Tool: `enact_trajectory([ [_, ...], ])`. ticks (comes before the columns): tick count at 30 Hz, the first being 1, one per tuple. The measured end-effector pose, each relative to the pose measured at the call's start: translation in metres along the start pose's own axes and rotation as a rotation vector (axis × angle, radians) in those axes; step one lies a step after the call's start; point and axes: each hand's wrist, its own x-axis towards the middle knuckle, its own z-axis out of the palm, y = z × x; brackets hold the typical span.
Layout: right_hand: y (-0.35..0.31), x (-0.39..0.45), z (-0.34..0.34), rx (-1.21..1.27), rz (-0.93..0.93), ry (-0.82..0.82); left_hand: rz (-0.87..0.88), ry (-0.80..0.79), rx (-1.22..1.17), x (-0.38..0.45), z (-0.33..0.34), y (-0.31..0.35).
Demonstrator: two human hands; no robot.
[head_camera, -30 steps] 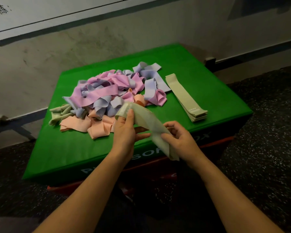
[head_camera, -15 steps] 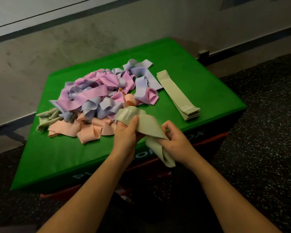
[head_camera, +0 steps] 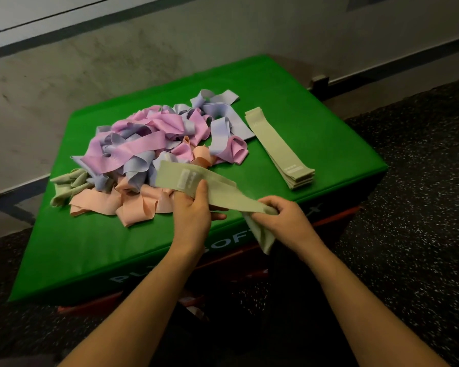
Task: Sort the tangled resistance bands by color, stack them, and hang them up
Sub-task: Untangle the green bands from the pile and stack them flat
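I hold a pale green resistance band (head_camera: pixel 220 190) stretched between both hands above the near edge of the green box (head_camera: pixel 310 112). My left hand (head_camera: pixel 192 210) pinches it near its white label, thumb on top. My right hand (head_camera: pixel 281 215) grips its other end, and a loose tail hangs down below. A tangled heap of pink, lilac and peach bands (head_camera: pixel 154 152) lies on the box behind my hands. To the right lies a flat stack of pale green bands (head_camera: pixel 278 149). A crumpled green band (head_camera: pixel 69 182) sticks out at the heap's left.
The green box sits on a red base (head_camera: pixel 337 221) on dark speckled flooring (head_camera: pixel 421 181). A grey wall (head_camera: pixel 117 56) with a dark skirting strip runs behind it.
Both hands have spread apart, pulling the green band flatter and longer; its label now faces up. The view has shifted a little nearer to the box.
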Motion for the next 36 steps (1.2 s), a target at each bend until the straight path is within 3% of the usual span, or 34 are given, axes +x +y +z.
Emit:
enact_trajectory([
  [6,-0.014,-0.007,-0.009,0.276,-0.046,-0.343,-0.020,-0.025,0.054,0.010,-0.005,-0.003],
  [8,-0.017,-0.006,-0.010,0.420,-0.065,-0.388,-0.049,0.000,0.041,0.013,-0.008,-0.004],
  [12,-0.018,-0.006,-0.017,0.457,-0.086,-0.519,-0.045,0.042,0.032,0.021,-0.013,0.003],
  [14,-0.018,-0.004,-0.018,0.474,-0.072,-0.448,-0.012,0.047,0.094,0.026,-0.015,0.006],
  [18,-0.013,0.005,-0.008,0.308,-0.097,-0.086,0.043,0.015,0.178,0.032,-0.015,0.006],
  [22,-0.005,0.009,-0.003,0.270,-0.124,0.155,0.020,-0.044,0.189,0.029,-0.017,0.003],
  [26,0.000,0.012,-0.003,0.198,-0.144,0.257,0.024,-0.062,0.148,0.025,-0.014,0.006],
  [31,-0.002,0.006,-0.002,-0.221,-0.274,0.364,0.025,-0.048,0.190,0.027,-0.017,0.005],
  [33,-0.002,0.006,0.001,-0.129,-0.267,0.383,0.024,-0.055,0.220,0.025,-0.019,0.003],
  [36,-0.005,0.008,0.002,0.227,-0.122,0.336,0.029,-0.075,0.234,0.025,-0.022,0.001],
])
